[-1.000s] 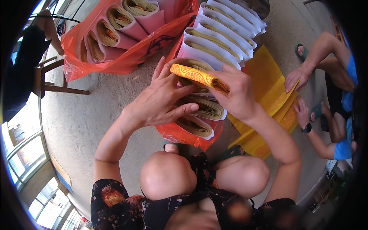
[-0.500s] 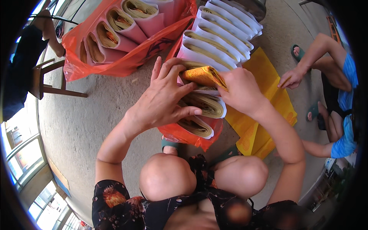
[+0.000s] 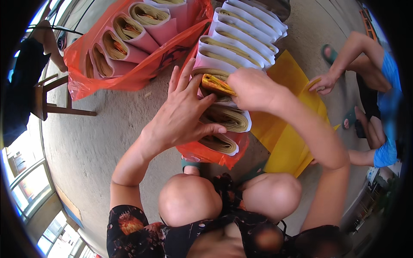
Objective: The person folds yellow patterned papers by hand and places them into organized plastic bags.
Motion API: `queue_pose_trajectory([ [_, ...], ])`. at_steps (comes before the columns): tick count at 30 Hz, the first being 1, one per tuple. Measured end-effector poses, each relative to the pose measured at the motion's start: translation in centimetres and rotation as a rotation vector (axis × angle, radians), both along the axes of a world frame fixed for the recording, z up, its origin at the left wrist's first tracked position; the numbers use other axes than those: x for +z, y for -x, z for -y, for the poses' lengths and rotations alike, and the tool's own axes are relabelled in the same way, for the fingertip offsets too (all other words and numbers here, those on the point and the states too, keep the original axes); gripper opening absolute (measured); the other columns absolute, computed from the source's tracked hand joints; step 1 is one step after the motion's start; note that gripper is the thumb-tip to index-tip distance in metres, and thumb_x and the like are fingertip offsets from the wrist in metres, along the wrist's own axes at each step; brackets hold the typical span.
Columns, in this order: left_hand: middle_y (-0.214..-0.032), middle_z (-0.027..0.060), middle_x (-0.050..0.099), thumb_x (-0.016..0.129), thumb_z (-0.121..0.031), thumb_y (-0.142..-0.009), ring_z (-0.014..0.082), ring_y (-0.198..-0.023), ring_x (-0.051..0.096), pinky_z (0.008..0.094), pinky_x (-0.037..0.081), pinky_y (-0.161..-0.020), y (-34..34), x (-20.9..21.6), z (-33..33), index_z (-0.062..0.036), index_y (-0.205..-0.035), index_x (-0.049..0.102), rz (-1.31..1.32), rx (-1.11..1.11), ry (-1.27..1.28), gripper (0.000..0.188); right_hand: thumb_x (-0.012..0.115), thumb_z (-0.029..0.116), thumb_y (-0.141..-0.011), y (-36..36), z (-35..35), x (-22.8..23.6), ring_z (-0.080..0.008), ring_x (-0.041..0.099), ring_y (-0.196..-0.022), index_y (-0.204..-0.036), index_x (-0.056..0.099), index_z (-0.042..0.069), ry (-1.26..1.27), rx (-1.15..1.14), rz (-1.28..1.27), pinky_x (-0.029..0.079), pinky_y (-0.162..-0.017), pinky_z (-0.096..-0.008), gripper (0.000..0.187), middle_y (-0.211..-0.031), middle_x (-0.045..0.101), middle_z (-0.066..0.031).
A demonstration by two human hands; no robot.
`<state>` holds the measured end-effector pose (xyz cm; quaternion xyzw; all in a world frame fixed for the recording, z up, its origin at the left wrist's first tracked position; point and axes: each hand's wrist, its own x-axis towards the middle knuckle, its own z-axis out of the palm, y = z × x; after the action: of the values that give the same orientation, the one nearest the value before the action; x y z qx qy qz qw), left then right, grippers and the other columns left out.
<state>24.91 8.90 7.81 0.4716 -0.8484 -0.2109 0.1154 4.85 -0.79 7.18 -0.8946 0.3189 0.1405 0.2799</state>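
A row of white-wrapped bundles of folded tan paper [image 3: 228,118] stands in a red plastic bag [image 3: 193,151] in front of me. My left hand [image 3: 174,109] rests on the row's left side with its fingers spread. Its thumb lies across one of the nearer bundles, and its fingertips touch the bundle behind. My right hand [image 3: 254,91] is closed on a folded yellow-orange paper [image 3: 216,84], pressing it down into the open fold of that bundle. The right fingertips are partly hidden behind the hand and the paper.
Another red bag [image 3: 146,75] at far left holds several pink-wrapped bundles [image 3: 140,34]. Large yellow sheets [image 3: 292,133] lie to the right, where a co-worker's hand [image 3: 325,82] holds an edge. A wooden stool [image 3: 64,107] stands at the left.
The folded yellow paper has gone lower into the bundle, with my right hand moving slightly left and down. My left hand keeps its place on the row. The view has shifted a little.
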Motion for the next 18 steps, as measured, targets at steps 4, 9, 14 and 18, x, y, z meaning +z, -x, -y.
queue_pose_trajectory([
  [4,-0.137,0.0263,0.044,0.07,-0.063,-0.076,0.0477,-0.145,0.017,0.0629,0.011,-0.117,-0.3,-0.3,-0.2,-0.0045,-0.111,0.07,-0.033,0.009,0.006,0.068,0.051,0.009,-0.086,-1.7,2.1,3.6,-0.0224,0.067,-0.052,-0.11,0.058,-0.002,-0.599,-0.094,-0.213,0.055,-0.049,-0.0353,0.027,-0.074,0.067,-0.0146],
  [9,-0.14,0.0252,0.042,0.073,-0.061,-0.075,0.0476,-0.145,0.017,0.0632,0.011,-0.116,-0.2,-0.1,-0.2,-0.0045,-0.11,0.07,-0.056,0.006,-0.019,0.067,0.036,0.005,-0.088,-3.3,1.6,1.9,-0.0197,0.07,-0.06,-0.119,0.059,0.005,-0.703,-0.131,-0.436,0.056,-0.05,-0.0317,0.038,-0.09,0.07,-0.015],
  [14,-0.142,0.0235,0.042,0.074,-0.06,-0.073,0.0476,-0.145,0.017,0.0632,0.011,-0.116,-0.7,-0.3,-0.2,-0.0062,-0.11,0.071,-0.034,-0.007,-0.023,0.066,0.042,0.013,-0.09,-4.3,2.0,3.1,-0.0189,0.069,-0.06,-0.117,0.06,0.003,-0.668,-0.104,-0.46,0.056,-0.05,-0.032,0.034,-0.085,0.067,-0.0133],
  [18,-0.142,0.0242,0.043,0.075,-0.059,-0.072,0.0477,-0.146,0.016,0.0629,0.011,-0.117,-0.7,-0.6,-0.2,-0.0071,-0.111,0.071,-0.071,-0.01,-0.019,0.065,0.048,0.021,-0.088,-5.1,2.3,0.9,-0.0187,0.066,-0.056,-0.107,0.062,0.002,-0.755,-0.176,-0.546,0.055,-0.051,-0.0302,0.031,-0.074,0.065,-0.0111],
])
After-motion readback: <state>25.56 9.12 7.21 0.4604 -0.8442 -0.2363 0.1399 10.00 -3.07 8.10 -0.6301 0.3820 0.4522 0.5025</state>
